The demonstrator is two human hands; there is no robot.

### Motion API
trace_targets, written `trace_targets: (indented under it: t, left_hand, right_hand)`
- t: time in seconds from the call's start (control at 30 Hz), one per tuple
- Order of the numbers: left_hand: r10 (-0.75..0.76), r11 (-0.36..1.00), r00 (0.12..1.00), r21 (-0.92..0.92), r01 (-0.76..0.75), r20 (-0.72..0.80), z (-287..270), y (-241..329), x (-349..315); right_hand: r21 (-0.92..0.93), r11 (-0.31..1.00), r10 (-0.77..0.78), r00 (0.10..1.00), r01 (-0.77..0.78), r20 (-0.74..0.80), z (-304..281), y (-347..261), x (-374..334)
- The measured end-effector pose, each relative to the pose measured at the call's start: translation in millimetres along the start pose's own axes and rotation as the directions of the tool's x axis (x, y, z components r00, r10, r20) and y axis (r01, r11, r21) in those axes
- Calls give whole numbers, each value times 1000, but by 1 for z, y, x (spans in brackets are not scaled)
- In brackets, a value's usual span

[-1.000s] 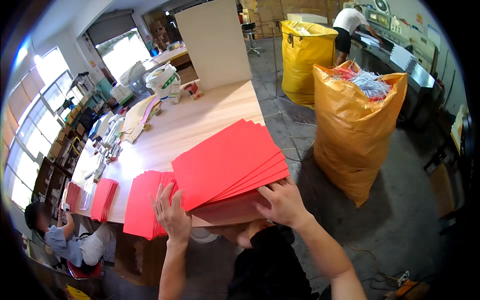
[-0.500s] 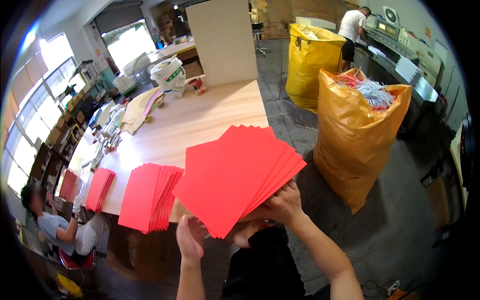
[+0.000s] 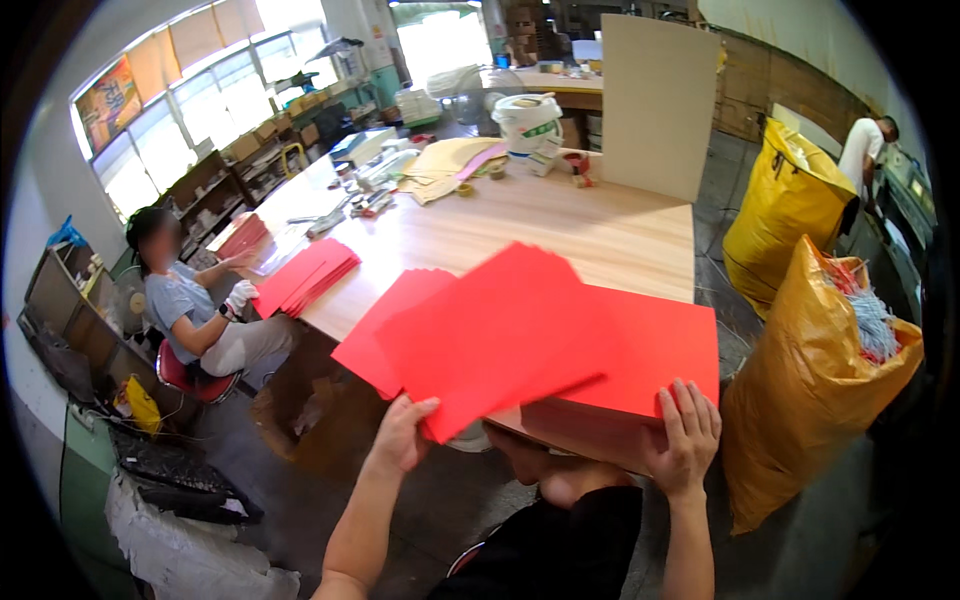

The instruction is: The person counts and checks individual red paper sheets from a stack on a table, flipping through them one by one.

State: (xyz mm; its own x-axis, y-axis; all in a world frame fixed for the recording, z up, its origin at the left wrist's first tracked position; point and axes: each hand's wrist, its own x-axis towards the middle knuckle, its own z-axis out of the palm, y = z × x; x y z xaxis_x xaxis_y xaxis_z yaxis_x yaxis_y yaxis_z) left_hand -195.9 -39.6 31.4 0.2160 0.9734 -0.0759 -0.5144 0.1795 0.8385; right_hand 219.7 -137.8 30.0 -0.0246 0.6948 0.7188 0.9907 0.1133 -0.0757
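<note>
My left hand pinches the near corner of a fanned bunch of red paper sheets, thumb on top. These held sheets are tilted over the table edge, slightly blurred. My right hand rests its outstretched fingers on the near edge of a red paper stack at the table's right corner. The held sheets cover part of this stack. Partly behind them, on the left, lies another fanned pile of red sheets.
A seated co-worker in a white glove touches red sheets at the table's left end. A white bucket, tape rolls and an upright board stand farther back. Large yellow sacks stand right.
My view has swung left. The held sheets now extend from my left hand. My right hand has left them and lies on the stack at the right.
</note>
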Motion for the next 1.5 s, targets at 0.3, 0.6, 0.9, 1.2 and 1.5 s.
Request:
trace_targets:
  t: [0.3,0.6,0.9,1.2,1.5]
  left_hand:
    - [164,986,953,37,-160,-256,-154,43,40]
    - [-21,989,964,136,59,-266,-166,28,60]
    - [-92,932,912,287,220,-399,-145,61,35]
    - [529,531,846,802,-273,-63,-21,59,35]
    - [228,262,474,415,-871,851,217,-27,97]
  right_hand:
    - [0,1000,1,1000,-1,25,0,1,-3]
    - [-6,1000,8,999,-7,41,-2,1,-2]
    - [14,1000,16,998,-17,63,-3,1,-2]
    - [696,533,674,738,-480,-7,-6,32,-30]
    - [646,351,737,625,-678,256,-14,59,-39]
